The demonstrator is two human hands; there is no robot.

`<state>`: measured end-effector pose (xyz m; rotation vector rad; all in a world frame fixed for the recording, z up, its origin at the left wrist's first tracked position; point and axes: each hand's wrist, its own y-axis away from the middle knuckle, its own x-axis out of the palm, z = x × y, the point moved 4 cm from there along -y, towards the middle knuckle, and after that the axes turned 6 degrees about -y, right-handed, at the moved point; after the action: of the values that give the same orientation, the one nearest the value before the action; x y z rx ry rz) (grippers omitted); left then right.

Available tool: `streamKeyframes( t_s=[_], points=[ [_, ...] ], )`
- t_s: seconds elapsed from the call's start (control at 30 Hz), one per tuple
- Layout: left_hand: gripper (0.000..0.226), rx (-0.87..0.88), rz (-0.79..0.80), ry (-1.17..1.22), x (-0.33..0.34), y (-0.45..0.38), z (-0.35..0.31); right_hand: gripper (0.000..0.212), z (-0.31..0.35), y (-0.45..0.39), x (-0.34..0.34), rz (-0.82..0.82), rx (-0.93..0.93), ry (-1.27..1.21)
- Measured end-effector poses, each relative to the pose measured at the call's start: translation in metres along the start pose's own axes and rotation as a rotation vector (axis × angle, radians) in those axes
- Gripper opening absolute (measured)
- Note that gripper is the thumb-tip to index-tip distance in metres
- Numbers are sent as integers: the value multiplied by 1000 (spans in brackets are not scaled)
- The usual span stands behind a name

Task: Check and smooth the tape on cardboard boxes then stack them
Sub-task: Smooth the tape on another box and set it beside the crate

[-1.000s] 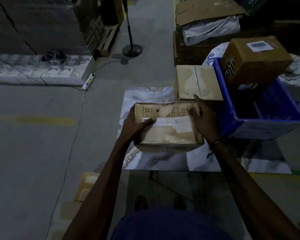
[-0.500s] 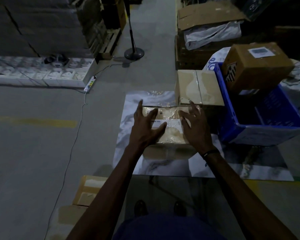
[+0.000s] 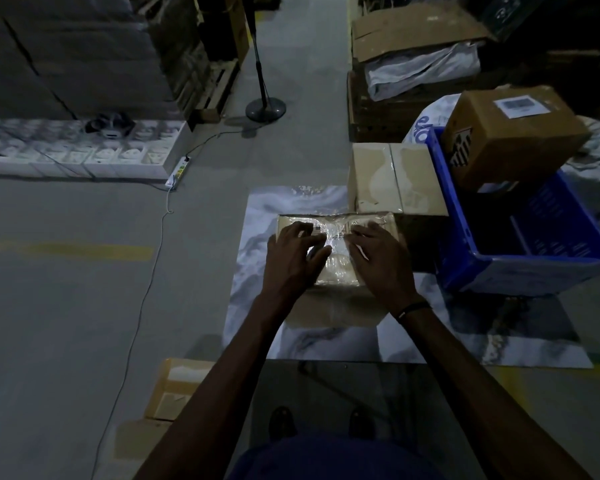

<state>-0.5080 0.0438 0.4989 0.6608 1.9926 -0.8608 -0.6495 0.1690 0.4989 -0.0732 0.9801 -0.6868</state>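
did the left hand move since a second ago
Yes. The left hand left the taped box's left side and now lies on top, nearer the tape seam.

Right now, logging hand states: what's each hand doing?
Left hand: open, fingers pressing the taped box.
Right hand: open, pressing the same box.

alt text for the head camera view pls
Both hands, left hand and right hand, press flat on the shiny clear tape atop a brown cardboard box lying on a marble-patterned sheet, beside a blue plastic crate.
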Motion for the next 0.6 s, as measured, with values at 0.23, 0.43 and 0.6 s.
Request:
streamKeyframes(
  t_s=[0.23,0.43,0.6],
  points=[
    [54,-136,73,86,11,5,-4,34,-22,-5,20,162,31,-11],
    [34,-133,57,303,11,7,4,25,-18,-5,6,131,61,-95],
    [15,-200,59,488,11,5,16,22,-27,-1,5,145,102,-266]
  ],
)
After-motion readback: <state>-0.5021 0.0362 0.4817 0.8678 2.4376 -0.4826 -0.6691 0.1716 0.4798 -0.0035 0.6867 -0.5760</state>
